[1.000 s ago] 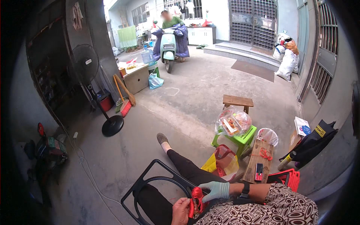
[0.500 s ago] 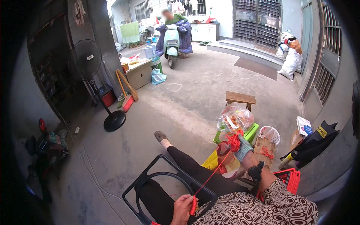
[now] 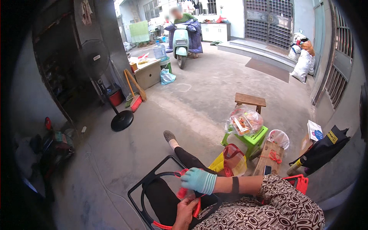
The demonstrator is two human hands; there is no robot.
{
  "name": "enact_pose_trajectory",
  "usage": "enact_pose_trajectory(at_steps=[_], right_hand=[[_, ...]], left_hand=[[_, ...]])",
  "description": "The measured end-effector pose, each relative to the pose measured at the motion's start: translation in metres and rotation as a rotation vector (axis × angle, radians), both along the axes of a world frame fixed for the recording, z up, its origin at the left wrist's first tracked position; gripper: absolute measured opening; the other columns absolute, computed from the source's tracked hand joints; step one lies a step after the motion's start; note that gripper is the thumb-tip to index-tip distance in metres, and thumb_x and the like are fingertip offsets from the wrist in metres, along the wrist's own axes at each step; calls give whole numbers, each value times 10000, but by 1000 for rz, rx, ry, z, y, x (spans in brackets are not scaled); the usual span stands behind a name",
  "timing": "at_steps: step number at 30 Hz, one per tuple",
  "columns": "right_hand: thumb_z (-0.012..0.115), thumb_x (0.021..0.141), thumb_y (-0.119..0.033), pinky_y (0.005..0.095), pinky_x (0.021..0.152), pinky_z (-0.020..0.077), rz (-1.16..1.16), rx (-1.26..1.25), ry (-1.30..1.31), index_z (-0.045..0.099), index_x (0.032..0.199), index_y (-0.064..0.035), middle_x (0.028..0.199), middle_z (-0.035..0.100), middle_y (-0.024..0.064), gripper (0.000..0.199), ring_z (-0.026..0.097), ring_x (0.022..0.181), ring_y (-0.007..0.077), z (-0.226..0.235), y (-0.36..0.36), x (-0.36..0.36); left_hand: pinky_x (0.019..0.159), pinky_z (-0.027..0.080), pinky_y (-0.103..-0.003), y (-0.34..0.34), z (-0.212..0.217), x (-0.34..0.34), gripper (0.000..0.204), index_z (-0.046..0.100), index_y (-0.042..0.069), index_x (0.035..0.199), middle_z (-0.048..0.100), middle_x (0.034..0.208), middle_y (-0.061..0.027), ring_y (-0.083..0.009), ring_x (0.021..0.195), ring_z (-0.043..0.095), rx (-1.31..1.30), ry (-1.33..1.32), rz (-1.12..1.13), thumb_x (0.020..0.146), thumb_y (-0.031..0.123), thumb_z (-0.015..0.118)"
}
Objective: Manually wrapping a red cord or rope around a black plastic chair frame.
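Note:
A black frame (image 3: 155, 173) with a round ring inside it lies across my lap. Red cord (image 3: 197, 210) wraps part of the frame's near edge, and my bare left hand (image 3: 185, 211) pinches it there. My right hand (image 3: 198, 180), in a light blue knitted glove, is above the frame just beyond the left hand. It is closed around a bundle of red cord (image 3: 181, 191), which shows blurred to the left of and below the glove. The glove hides most of the bundle.
To the right stand a green plastic stool (image 3: 251, 140) with a bagged food tray (image 3: 243, 122), a yellow-red bag (image 3: 230, 161), and a wooden stool (image 3: 270, 153) bearing red cord and a phone. A standing fan (image 3: 122, 120) is at left. Someone sits behind a scooter (image 3: 181, 43) farther off.
My right hand has come from the far right, beside the green stool, down and left to the frame with the red cord bundle. The left hand stays at the frame's edge.

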State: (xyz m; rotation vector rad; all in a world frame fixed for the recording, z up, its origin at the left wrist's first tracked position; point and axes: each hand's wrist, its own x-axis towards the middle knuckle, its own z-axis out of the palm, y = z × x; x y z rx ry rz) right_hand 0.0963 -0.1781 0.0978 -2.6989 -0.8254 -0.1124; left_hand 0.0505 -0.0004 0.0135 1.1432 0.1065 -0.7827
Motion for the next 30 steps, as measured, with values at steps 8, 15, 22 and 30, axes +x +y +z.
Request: enact_pose_trajectory(at_steps=[8,15,22,30], right_hand=[[632,699,-214,427,983,353,239,44,-216,592,952,-99,1119,554,106,281,483,1142,267,-16,6,-6],[666,683,-182,375,899,427,116,340,301,576,1069,-70,1083,567,141,412,532,1033,305,2,-25,-43],[680,705,-215,425,998,338,213,194,-42,561,1115,-83,1152,540,121,446,490,1132,297,-13,-23,-58],[643,825,-241,271,834,450,-280,1305,867,510,1135,-11,994,584,65,408,549,954,124,1,-45,-66]], left_hand=[[724,489,-241,-1,21,-6,197,605,-52,973,623,888,-77,-127,792,596,309,-366,-41,820,68,635],[687,512,-265,0,2,0,119,557,-21,953,627,882,-94,-146,741,615,-46,-26,-39,871,65,543],[642,544,-324,0,7,5,140,511,-13,974,620,902,-143,-214,728,633,-325,229,-60,911,107,476],[644,527,-352,18,-6,13,227,514,-5,1014,616,936,-167,-226,746,614,-237,221,-190,921,202,510]])
